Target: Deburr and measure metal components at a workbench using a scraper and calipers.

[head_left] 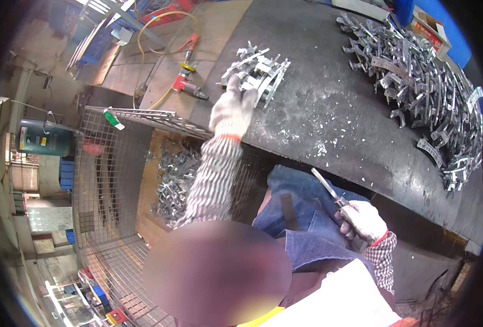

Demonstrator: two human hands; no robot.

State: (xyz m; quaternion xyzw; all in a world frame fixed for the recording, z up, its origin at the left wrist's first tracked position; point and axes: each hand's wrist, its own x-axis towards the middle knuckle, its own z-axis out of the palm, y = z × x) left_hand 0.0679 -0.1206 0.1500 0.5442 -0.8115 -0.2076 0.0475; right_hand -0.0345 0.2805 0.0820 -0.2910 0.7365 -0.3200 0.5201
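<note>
My left hand (234,108), in a white glove with a striped sleeve, reaches out over the table to a small heap of silvery metal brackets (259,70). Its fingers are stretched and apart, their tips touching the near side of the heap. Low in front of the blue denim apron (309,210), my gloved right hand (365,220) is closed around the dark handle of a hand tool with a narrow pale blade (324,182). The blade points up and to the left, touching no bracket. Whether it is a file or a scraper cannot be made out.
A large pile of similar brackets (416,82) covers the table's right side. The dark tabletop (318,109) bears pale flakes. A red air tool (182,85) with a yellow hose lies at the left. Below stands a wire mesh cage (111,180) with more brackets (173,180) inside.
</note>
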